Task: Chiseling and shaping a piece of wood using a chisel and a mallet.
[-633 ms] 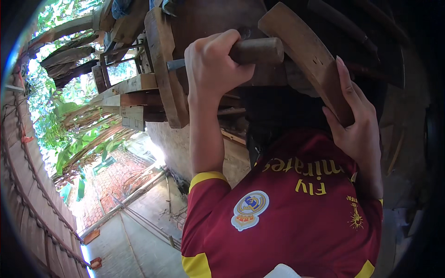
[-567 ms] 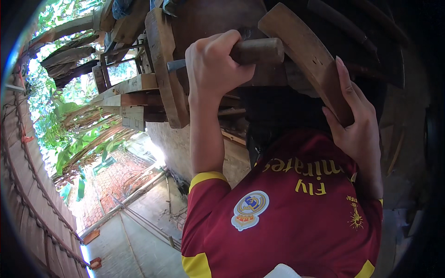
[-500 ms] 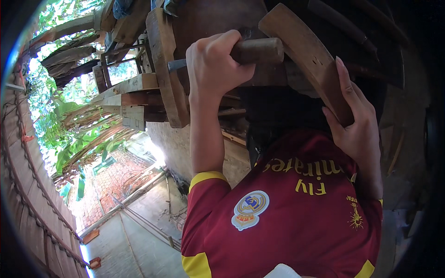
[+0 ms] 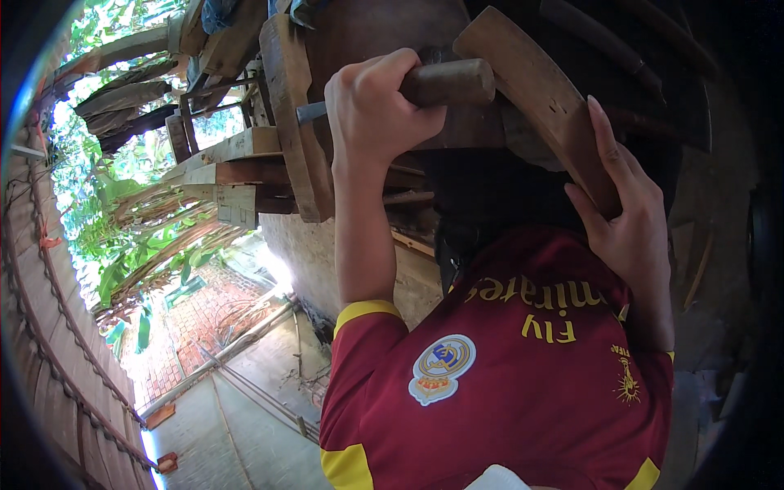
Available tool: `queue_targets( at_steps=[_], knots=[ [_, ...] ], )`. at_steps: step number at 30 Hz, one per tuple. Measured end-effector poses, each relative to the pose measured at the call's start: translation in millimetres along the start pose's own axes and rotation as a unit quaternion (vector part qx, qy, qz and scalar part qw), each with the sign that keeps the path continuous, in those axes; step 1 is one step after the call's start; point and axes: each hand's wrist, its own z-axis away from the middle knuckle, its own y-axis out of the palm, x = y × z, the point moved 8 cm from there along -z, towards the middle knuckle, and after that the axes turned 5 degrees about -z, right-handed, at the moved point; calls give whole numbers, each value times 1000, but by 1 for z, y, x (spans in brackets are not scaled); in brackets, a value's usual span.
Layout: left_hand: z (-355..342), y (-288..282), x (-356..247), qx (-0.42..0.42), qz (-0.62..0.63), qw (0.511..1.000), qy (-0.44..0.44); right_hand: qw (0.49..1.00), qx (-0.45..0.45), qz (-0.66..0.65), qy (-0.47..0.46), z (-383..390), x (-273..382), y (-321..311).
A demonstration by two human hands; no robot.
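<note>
My left hand is closed in a fist around a chisel. Its thick round wooden handle sticks out to the right of the fist, and a grey metal end shows on the left. A smooth, curved wooden piece slants down from the upper middle. My right hand grips its lower end, thumb on one side and fingers along the other. The chisel handle's end lies close to the curved piece's left edge; whether they touch I cannot tell. The fingers inside my left fist are hidden.
An upright wooden board stands left of my left hand, with stacked timber beams beyond it. A brown wooden surface lies behind the hands. Dark long-handled tools rest at the upper right. Concrete floor lies lower left.
My left hand and the chisel have shifted slightly left and up. My right hand and the curved wooden piece have barely moved.
</note>
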Motion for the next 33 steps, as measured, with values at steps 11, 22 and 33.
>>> queue_targets(
  at_steps=[11, 22, 33],
  knots=[
    [4, 1, 4, 2, -25, 1000, -9, 909, -79, -405, 62, 17, -12, -14],
    [3, -2, 6, -20, -10, 1000, -11, 898, -121, -411, 97, 29, -21, 12],
    [3, 0, 7, 1, -23, 1000, -17, 955, -106, -259, 101, 26, 14, 37]
  ],
)
